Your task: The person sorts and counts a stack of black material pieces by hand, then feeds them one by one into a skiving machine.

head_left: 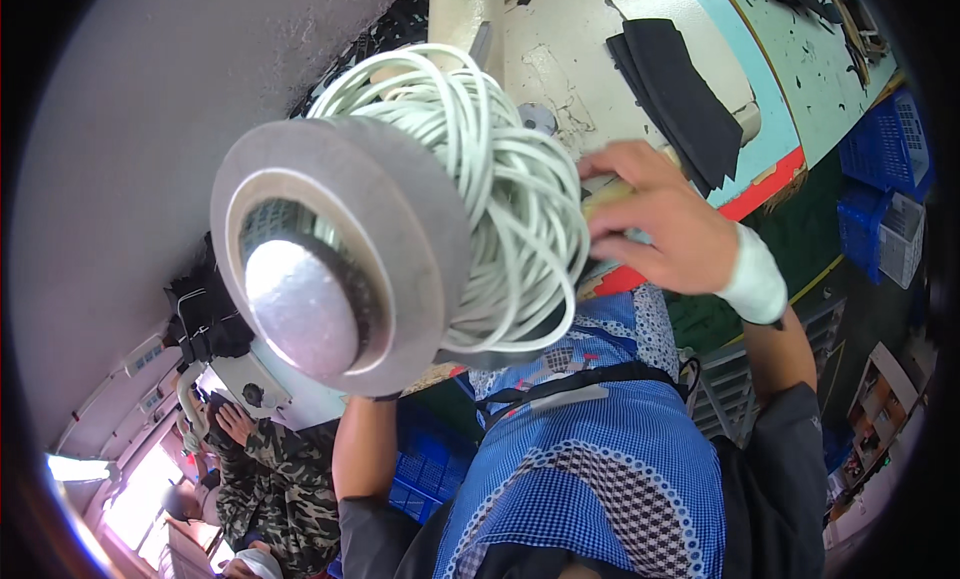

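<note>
A big metal-rimmed spool (400, 249) wound with loose pale green cord (500, 209) hangs close in front, covering much of the work. My right hand (665, 219), with a white band at its wrist, reaches toward the cord's right side, over the near edge of a cream sewing machine bed (560, 49). Its fingers are bent and apart, slightly blurred; a yellowish bit shows between them, and I cannot make out what it is. Only my left forearm (365, 444) shows; the hand is hidden behind the spool. Dark fabric pieces (680, 99) lie stacked beyond my right hand.
The light blue table (775, 109) has a red front edge. Blue plastic baskets (885, 149) stand at the right, with another blue crate (425, 474) below the table. At the lower left a person in a camouflage sleeve (270, 469) works at another machine.
</note>
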`<state>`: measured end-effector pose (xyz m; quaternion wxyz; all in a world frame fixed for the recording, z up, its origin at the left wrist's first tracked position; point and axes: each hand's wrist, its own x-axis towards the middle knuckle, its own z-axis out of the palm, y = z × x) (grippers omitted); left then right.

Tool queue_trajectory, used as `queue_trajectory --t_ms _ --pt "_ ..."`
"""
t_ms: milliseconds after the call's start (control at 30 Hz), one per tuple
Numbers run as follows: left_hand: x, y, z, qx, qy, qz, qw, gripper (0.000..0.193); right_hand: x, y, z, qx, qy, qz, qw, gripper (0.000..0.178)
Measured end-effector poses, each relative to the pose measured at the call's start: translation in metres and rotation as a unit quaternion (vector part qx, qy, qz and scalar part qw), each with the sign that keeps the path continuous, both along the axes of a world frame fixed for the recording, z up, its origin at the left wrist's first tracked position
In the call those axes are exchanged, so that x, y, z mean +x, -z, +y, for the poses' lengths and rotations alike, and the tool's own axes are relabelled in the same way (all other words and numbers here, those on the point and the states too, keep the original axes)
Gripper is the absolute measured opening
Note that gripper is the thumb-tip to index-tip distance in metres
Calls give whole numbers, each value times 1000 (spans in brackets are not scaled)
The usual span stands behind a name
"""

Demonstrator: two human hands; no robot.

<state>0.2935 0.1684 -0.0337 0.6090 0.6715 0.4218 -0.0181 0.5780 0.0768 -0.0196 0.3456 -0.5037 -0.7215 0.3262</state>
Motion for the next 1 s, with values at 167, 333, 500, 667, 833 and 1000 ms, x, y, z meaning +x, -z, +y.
queue_trajectory --t_ms 167,333,500,667,833,1000 --pt "-10 10 1 38 -33 48 998 24 -5 -15 -25 -80 143 -111 980 22" --pt "-84 23 6 -131 -59 -4 990 21 24 -43 -50 -173 175 6 969 19" --pt "-87 20 -11 126 -85 -21 988 21 31 -37 -26 -204 29 53 977 17" --pt "-39 3 -5 -3 -11 63 998 23 9 -9 -2 -129 -3 -1 992 15" --pt "5 25 -1 195 63 2 979 28 -13 -9 -19 -86 127 -155 976 20" --pt "-14 -4 -22 16 21 -9 1000 30 -3 -31 -40 -131 219 -110 961 18"
